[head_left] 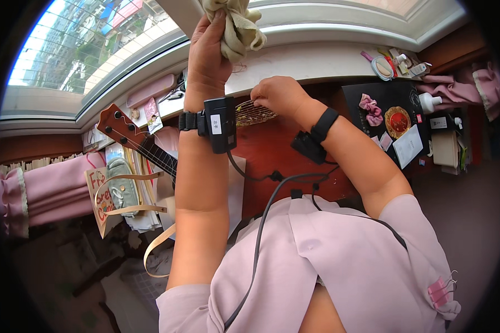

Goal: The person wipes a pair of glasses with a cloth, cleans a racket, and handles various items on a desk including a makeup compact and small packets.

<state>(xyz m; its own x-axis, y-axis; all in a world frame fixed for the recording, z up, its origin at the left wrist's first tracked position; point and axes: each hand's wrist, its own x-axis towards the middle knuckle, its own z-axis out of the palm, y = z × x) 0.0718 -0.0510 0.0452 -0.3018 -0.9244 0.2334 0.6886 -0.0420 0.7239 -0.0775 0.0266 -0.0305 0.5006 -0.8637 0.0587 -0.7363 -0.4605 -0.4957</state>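
My left hand [210, 50] is raised at the window and closed on a crumpled, pale yellow-green cloth [238, 28], which is up against the white window frame [190, 12]. Lower and further right, my right hand [280, 95] is over the far edge of the red-brown desk [272, 161], its fingers bent and drawn together. Just below those fingertips is a yellowish, lattice-like thing [254, 113] of thin strands. Whether the fingers grip it cannot be told. Both wrists wear black straps with small black boxes, joined to a cable.
A white windowsill [311, 64] runs behind the desk, with a pink case [151, 90] and small bottles [408, 65] on it. At left lean a ukulele [133, 133] and a grey-green pouch [122, 186]. Scrunchies [370, 110] and a red-gold round item [397, 121] lie on a black board.
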